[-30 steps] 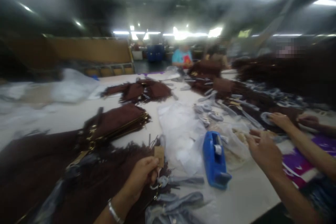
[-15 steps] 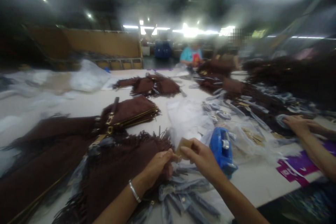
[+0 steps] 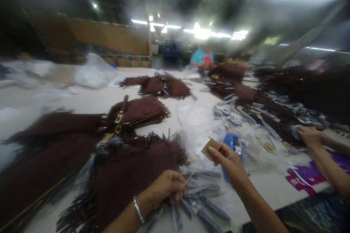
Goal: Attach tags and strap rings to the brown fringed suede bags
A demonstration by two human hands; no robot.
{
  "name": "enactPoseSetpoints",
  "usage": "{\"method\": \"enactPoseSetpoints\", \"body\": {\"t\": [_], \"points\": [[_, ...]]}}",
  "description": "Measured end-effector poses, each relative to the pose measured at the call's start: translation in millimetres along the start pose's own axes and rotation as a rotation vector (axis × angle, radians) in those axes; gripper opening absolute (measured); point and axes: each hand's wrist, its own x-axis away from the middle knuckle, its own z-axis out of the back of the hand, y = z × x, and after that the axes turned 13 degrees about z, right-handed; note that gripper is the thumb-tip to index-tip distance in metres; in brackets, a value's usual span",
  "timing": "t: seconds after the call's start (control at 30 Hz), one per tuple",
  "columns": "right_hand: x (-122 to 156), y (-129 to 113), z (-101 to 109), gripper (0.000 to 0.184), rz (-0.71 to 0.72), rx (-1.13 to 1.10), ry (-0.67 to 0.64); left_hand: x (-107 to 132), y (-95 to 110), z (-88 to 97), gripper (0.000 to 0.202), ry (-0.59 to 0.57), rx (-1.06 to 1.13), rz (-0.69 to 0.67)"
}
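Note:
A small square tan card [image 3: 210, 147] is pinched between the thumb and fingers of my right hand [image 3: 229, 156], raised in front of the blue tape dispenser [image 3: 233, 142]. My left hand [image 3: 169, 186] is closed at the fingertips on a thin pale strip [image 3: 189, 178], too blurred to name surely. It is at the right edge of a dark brown fringed bag [image 3: 136, 167] lying flat. Several grey straps in clear plastic wrap [image 3: 203, 207] lie just right of my left hand, partly hidden behind it.
More brown fringed bags [image 3: 142, 111] lie left and farther back on the white table [image 3: 82, 103]. A co-worker's hands [image 3: 311, 136] touch plastic-wrapped straps at right. Clear plastic bags [image 3: 269, 153] with tan cards lie near them. Another person [image 3: 201, 58] stands beyond the table.
My hands have moved apart. The right hand has lifted the tan card up and to the right, while the left hand has dropped lower, towards the wrapped straps.

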Motion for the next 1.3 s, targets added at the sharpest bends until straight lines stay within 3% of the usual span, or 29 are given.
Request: {"method": "enactPoseSetpoints", "body": {"t": [0.1,0.17,0.27,0.33,0.4,0.47,0.53,0.6,0.73,0.83,1.0,1.1,1.17,1.3], "points": [[10.4,31.5,14.8,0.038,-0.048,0.123,0.028,-4.4,-8.5,-0.4,0.026,0.136,-0.078,-0.008],[23.2,50.2,23.3,0.036,-0.044,0.353,-0.001,-7.1,-12.9,-2.7,0.023,0.240,-0.187,-0.004],[49.2,61.8,22.2,0.029,0.145,0.777,-0.063,-9.6,-16.8,-6.8,0.015,0.343,-0.368,-0.018],[66.0,57.1,8.7,0.029,0.323,0.873,-0.107,-10.2,-16.9,-9.2,0.015,0.342,-0.474,-0.042],[77.3,48.4,-9.6,0.030,0.410,0.814,-0.216,-10.1,-14.9,-11.4,0.017,0.340,-0.550,-0.066],[80.5,43.8,-22.9,0.030,0.390,0.717,-0.332,-9.1,-11.3,-13.0,0.019,0.358,-0.596,-0.067],[77.1,48.3,-22.5,0.032,0.336,0.648,-0.348,-7.3,-7.4,-13.6,0.021,0.378,-0.620,-0.045],[72.2,60.0,-6.2,0.030,0.291,0.618,-0.247,-5.7,-4.3,-12.8,0.023,0.393,-0.634,-0.029],[74.3,79.3,46.0,0.025,0.210,0.699,-0.012,-10.2,-3.4,-10.7,0.026,0.392,-0.634,-0.018],[83.7,81.1,66.7,0.024,0.161,0.764,-0.006,-20.9,-4.5,-14.1,0.026,0.364,-0.624,-0.011],[86.9,80.4,51.5,0.026,0.214,0.762,-0.268,-36.9,-1.4,-26.5,0.023,0.321,-0.659,-0.069],[78.2,79.8,36.5,0.017,0.153,0.821,-0.388,-40.4,0.9,-30.9,0.022,0.321,-0.663,-0.053],[72.0,80.1,31.4,0.011,0.100,0.807,-0.414,-41.5,0.9,-30.9,0.023,0.311,-0.661,-0.040],[65.2,86.0,35.9,0.021,0.098,0.738,-0.380,-45.2,-4.1,-25.4,0.024,0.306,-0.625,-0.048]]}}
